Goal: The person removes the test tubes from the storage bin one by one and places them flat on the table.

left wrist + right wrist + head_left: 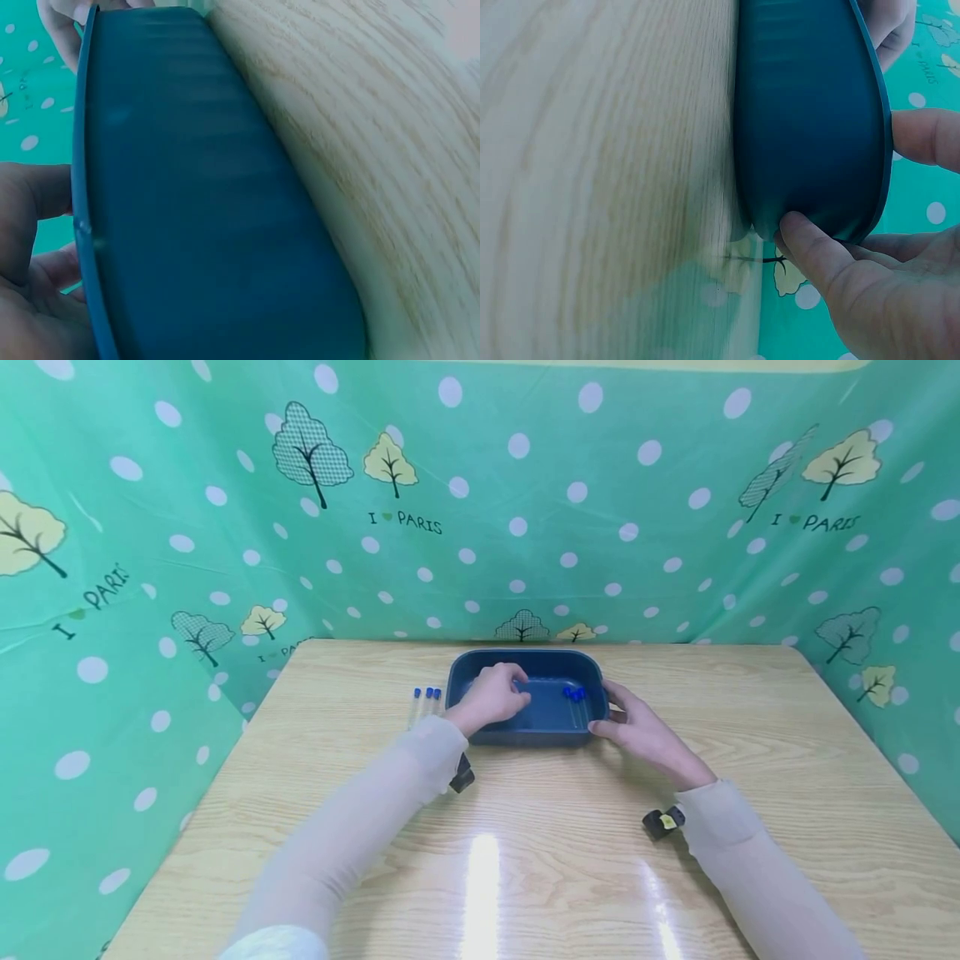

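Note:
A dark blue rectangular plastic basin (532, 739) stands on the table. My left hand (491, 695) reaches over its left part, with bent fingers and a gap between thumb and fingertips; nothing shows between them. In the left wrist view those fingers appear behind the basin's rim (81, 217). My right hand (637, 731) holds the basin's right front corner, thumb and fingers spread around the wall. Clear slim tubes with blue caps (575, 695) lie inside at the right end. Three similar blue-capped tubes (428, 693) lie on the table just left of the basin.
The light wood-grain table (555, 860) reaches back to a green dotted curtain (517, 560), which also hangs along both sides. Black wrist cameras sit on the left (462, 774) and right (663, 822) wrists, low over the tabletop.

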Demonstrator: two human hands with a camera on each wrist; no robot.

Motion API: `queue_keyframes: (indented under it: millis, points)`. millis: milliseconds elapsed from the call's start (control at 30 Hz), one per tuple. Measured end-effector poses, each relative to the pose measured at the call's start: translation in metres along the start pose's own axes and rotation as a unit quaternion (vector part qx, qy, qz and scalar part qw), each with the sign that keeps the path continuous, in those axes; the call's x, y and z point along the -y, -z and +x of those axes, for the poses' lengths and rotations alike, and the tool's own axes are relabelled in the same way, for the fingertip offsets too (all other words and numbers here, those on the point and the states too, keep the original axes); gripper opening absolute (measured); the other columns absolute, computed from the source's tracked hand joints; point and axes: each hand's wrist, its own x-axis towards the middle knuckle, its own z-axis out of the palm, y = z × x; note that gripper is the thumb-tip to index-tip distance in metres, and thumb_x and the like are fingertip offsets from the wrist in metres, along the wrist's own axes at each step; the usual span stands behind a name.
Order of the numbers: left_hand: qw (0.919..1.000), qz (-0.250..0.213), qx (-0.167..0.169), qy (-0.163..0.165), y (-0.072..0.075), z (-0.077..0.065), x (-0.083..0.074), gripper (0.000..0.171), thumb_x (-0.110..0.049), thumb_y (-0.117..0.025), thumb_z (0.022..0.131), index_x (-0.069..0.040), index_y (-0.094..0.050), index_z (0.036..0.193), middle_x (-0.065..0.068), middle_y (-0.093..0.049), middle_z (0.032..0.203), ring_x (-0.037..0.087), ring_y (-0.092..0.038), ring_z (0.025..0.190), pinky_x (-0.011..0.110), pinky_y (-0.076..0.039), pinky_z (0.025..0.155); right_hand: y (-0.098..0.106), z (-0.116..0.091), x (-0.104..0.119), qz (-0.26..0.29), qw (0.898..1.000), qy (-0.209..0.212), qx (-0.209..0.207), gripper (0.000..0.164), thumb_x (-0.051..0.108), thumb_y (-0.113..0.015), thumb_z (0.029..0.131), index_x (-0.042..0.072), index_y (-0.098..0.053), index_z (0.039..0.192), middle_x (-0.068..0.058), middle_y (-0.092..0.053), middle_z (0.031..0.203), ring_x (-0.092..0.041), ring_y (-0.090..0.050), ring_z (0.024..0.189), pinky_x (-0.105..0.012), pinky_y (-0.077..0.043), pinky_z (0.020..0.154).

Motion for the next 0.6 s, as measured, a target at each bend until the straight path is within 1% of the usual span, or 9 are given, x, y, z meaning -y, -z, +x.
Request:
queue_keyframes:
  millis: [233, 300, 467, 600]
  points:
    - [0.9995, -0.008, 0.027, 0.014, -0.006, 0.003, -0.004, 0.034, -0.020, -0.062, 0.092, -0.006, -0.059, 0.123, 0.002, -0.063, 0.084, 0.016, -0.060, 0.072, 0.032, -0.049, 0.065, 0.000, 0.000, -0.001, 0.001, 1.000, -0.001, -0.001, 0.081, 0.009, -0.061, 0.090, 0.007, -0.011, 0.153, -0.022, -0.023, 0.152, -0.043, -0.037, 0.132, -0.050, -0.039, 0.100]
    - [0.9994, -0.008, 0.030, 0.015, -0.008, 0.004, -0.005, 0.034, -0.020, -0.062, 0.093, -0.006, -0.059, 0.123, 0.002, -0.063, 0.085, 0.016, -0.060, 0.074, 0.032, -0.050, 0.066, 0.000, 0.000, -0.001, 0.001, 1.000, -0.001, -0.001, 0.081, 0.009, -0.061, 0.090, 0.007, -0.011, 0.153, -0.022, -0.022, 0.152, -0.043, -0.036, 0.132, -0.050, -0.040, 0.100]
    - [0.9995, -0.005, 0.023, 0.020, -0.016, 0.009, -0.006, 0.034, -0.021, -0.063, 0.092, -0.007, -0.060, 0.122, 0.003, -0.064, 0.095, 0.015, -0.060, 0.081, 0.032, -0.050, 0.072, -0.001, 0.000, -0.001, -0.002, 1.000, -0.003, -0.004, 0.080, 0.008, -0.060, 0.090, 0.006, -0.011, 0.153, -0.023, -0.022, 0.152, -0.044, -0.035, 0.132, -0.050, -0.039, 0.100]
    - [0.9995, 0.003, 0.019, 0.023, -0.021, 0.013, -0.008, 0.032, -0.021, -0.064, 0.091, -0.008, -0.061, 0.121, 0.005, -0.065, 0.108, 0.017, -0.061, 0.092, 0.034, -0.051, 0.079, -0.001, 0.000, 0.000, -0.004, 1.000, -0.005, -0.004, 0.079, 0.007, -0.060, 0.091, 0.006, -0.011, 0.153, -0.023, -0.021, 0.152, -0.045, -0.035, 0.132, -0.051, -0.039, 0.100]
